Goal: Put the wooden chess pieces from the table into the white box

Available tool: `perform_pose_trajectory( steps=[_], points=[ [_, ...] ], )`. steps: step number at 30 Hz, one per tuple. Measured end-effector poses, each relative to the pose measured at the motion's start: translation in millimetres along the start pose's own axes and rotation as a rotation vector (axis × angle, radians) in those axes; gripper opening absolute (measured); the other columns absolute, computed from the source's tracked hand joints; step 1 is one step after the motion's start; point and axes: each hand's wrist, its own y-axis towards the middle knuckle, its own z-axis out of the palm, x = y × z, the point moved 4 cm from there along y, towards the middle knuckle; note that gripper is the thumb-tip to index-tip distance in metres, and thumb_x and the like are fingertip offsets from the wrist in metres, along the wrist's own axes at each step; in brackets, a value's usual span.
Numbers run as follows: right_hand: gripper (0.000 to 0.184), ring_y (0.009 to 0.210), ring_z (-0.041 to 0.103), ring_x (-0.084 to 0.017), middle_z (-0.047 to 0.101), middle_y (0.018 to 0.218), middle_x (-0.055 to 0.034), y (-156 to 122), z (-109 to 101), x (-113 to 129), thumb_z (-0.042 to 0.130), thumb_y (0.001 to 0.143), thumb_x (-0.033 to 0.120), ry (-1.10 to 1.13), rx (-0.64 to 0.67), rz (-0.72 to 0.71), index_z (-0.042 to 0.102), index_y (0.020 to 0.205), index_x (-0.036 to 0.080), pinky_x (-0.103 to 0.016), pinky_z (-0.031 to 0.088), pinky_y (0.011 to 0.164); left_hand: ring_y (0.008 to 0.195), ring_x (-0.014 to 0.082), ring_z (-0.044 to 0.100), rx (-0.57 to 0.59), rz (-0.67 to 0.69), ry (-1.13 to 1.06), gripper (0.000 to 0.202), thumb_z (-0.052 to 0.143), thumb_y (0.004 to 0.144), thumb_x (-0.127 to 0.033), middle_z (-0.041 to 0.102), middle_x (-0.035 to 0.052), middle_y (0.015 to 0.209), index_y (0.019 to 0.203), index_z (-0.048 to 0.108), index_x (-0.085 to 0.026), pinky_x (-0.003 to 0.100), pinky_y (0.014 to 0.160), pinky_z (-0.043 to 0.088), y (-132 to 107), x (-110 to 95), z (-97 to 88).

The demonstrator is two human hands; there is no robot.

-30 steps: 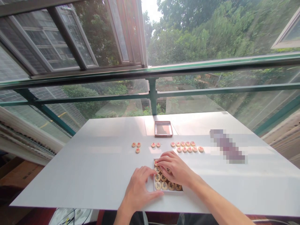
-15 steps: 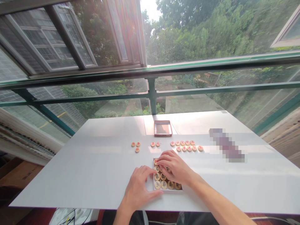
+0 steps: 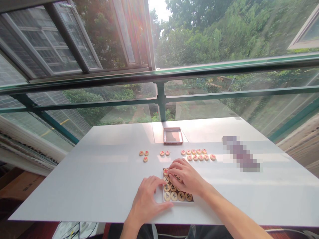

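A shallow white tray (image 3: 163, 200) near the table's front edge holds several round wooden chess pieces (image 3: 173, 196) with black or red characters. My right hand (image 3: 185, 176) lies over the tray's upper part, fingers curled and pinching at pieces next to a red-marked piece (image 3: 165, 171) in the top left corner; what it grips is hidden. My left hand (image 3: 147, 198) rests on the table against the tray's left side, fingers together touching its edge, thumb along the front.
Red-marked pieces lie on the white table (image 3: 99, 179) beyond the tray: three at the left (image 3: 144, 154), two in the middle (image 3: 164, 153), several in two rows at the right (image 3: 198, 154). A dark box lid (image 3: 172, 135) lies farther back. A blurred patch (image 3: 240, 153) is at the right.
My right hand's fingers shifted slightly right, uncovering the red-marked piece in the tray's top left corner. My left hand stayed put.
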Motion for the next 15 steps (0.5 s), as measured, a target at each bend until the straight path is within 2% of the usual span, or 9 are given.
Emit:
perform_pose_trajectory(
  steps=[8, 15],
  points=[
    [0.014, 0.095, 0.057, -0.023, 0.068, 0.093, -0.006, -0.9, -4.9, -12.0, 0.054, 0.095, 0.018, 0.039, -0.095, 0.068, 0.066, 0.097, 0.023, -0.042, 0.048, 0.086, 0.082, 0.0208, 0.056, 0.006, -0.007, -0.004, 0.048, 0.087, 0.064, -0.034, 0.065, -0.0003, 0.098, 0.105, 0.062, -0.028, 0.036, 0.079, 0.045, -1.5, 0.4, -0.1],
    [0.014, 0.092, 0.058, -0.022, 0.068, 0.091, -0.0042, -3.3, -16.9, -29.2, 0.054, 0.095, 0.016, 0.058, -0.243, 0.148, 0.066, 0.093, 0.023, -0.046, 0.045, 0.095, 0.085, 0.0217, 0.057, 0.008, -0.003, -0.009, 0.049, 0.087, 0.064, -0.033, 0.065, 0.0002, 0.1, 0.106, 0.061, -0.028, 0.037, 0.08, 0.045, -1.5, 1.4, 0.2]
  ],
)
